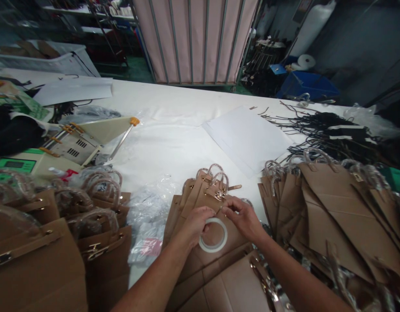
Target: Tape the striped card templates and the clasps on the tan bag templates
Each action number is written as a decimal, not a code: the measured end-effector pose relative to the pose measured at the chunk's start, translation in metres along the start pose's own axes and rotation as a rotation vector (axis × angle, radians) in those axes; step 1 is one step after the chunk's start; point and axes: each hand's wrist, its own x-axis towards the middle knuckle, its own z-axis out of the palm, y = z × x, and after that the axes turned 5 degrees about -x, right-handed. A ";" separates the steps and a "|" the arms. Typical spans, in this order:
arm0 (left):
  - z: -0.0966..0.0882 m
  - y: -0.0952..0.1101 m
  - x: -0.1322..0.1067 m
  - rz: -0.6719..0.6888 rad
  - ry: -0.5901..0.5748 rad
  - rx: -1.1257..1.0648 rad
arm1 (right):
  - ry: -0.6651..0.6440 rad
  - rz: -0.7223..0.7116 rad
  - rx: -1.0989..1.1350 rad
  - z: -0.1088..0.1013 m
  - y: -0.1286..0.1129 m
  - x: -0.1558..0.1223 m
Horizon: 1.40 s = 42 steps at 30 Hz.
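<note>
My left hand is closed at the roll of white tape, its fingers at the roll's upper left rim. The roll hangs over the front of a brown handbag. Close beside it, my right hand is closed in a pinch near the bag's metal clasp; what lies between its fingertips is too small to make out. Clear plastic wraps the handles of this bag. More brown bags lie under and in front of my hands.
Brown handbags stand on the left, and brown bag pieces are stacked on the right. Crumpled clear plastic lies left of centre. A machine, white sheets and black cords rest on the white table.
</note>
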 end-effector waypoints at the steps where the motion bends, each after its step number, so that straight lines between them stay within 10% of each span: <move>1: -0.004 -0.004 0.003 -0.025 0.009 -0.029 | 0.024 0.064 0.031 0.001 0.006 0.011; 11: -0.023 -0.032 0.017 -0.090 -0.009 -0.121 | 0.075 0.157 -0.282 0.019 0.063 0.114; 42: -0.025 -0.039 0.021 -0.076 -0.006 -0.119 | 0.054 0.338 -0.101 0.025 0.085 0.123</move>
